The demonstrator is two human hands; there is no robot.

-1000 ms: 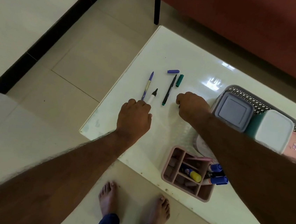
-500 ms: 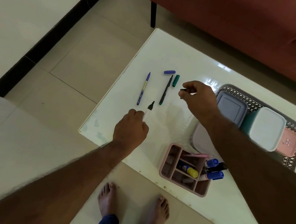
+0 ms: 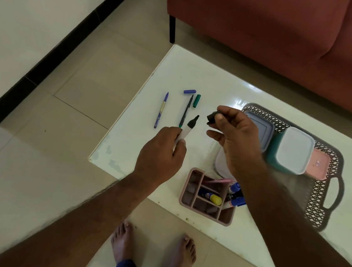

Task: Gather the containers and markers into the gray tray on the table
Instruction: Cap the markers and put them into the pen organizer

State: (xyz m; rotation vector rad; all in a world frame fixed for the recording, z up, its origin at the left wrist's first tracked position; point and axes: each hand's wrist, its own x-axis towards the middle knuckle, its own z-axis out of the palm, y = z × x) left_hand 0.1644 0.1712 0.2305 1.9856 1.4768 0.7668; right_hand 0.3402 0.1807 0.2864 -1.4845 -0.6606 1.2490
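The table [image 3: 198, 77] carries the gray tray [image 3: 324, 199], already holding lidded containers [image 3: 295, 150], and a pink organizer [image 3: 188, 191] near its front edge. Above the table, the left hand [image 3: 159, 155] grips a white marker [image 3: 187, 129], its black tip slanting up and right. The right hand [image 3: 237, 139] pinches the black cap [image 3: 211, 118] just beyond that tip, nearly on the marker's axis. Two pens [image 3: 186, 110] and two caps [image 3: 190, 91] lie loose behind

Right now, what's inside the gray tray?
The gray tray holds three lidded containers: gray, teal with a white lid, and pink. The right forearm covers its near corner; container contents are hidden.
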